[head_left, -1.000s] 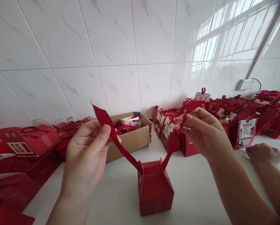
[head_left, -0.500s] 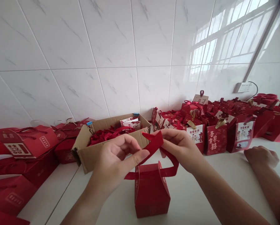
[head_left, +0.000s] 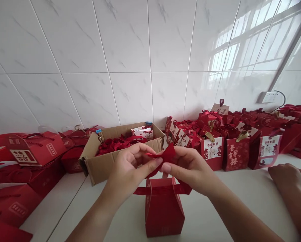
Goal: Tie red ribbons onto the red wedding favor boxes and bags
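A small red gift box (head_left: 164,213) stands upright on the white table, with a red ribbon (head_left: 168,154) threaded through its top and looping out at both sides. Above the box, my left hand (head_left: 134,168) pinches one part of the ribbon between thumb and fingers. Close beside it, my right hand (head_left: 190,168) grips the ribbon too, its thumb near the crossing of the strands. The ribbon ends meet between my fingertips; exactly how they cross is partly hidden by the fingers.
Behind my left hand sits an open cardboard box (head_left: 102,168) holding red ribbons and printed cards. Finished-looking red gift boxes (head_left: 237,153) crowd the right back; larger red boxes (head_left: 44,149) are stacked at left. Another person's hand (head_left: 289,176) rests at the right. A power strip (head_left: 268,97) is by the tiled wall.
My right hand has moved left toward my left hand, and its thumb now presses at the ribbon's crossing. The view has shifted slightly left.
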A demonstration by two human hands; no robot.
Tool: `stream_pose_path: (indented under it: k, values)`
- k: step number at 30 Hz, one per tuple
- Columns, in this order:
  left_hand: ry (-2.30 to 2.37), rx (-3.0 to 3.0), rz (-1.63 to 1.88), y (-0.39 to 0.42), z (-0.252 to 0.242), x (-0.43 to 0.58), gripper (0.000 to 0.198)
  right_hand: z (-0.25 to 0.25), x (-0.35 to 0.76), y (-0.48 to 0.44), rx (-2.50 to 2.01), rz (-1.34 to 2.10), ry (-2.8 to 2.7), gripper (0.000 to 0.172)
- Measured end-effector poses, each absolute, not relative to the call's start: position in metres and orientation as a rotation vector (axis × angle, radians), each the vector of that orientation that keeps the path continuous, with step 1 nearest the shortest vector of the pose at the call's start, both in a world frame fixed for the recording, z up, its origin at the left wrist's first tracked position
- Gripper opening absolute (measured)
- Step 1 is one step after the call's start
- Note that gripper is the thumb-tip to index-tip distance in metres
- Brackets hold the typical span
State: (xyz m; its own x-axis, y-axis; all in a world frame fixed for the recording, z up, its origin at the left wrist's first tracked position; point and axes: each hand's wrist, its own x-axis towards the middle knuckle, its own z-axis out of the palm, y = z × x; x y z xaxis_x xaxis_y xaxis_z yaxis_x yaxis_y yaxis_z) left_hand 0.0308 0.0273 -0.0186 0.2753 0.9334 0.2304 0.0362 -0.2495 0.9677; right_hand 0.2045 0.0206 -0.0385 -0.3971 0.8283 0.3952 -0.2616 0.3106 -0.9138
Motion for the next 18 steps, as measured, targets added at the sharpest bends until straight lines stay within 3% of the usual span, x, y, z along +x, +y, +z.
stream_pose_path:
  k: [8, 18]
  values:
    - [0.709, 1.431, 0.902, 0.036, -0.018, 0.025, 0.018, -0.043, 0.212, 0.034, -0.529, 1.147, -1.633, 0.020]
    - [0.838, 1.268, 0.942, 0.041, -0.018, 0.024, 0.014, -0.047, 0.227, 0.040, -0.552, -0.015, -2.217, 0.028]
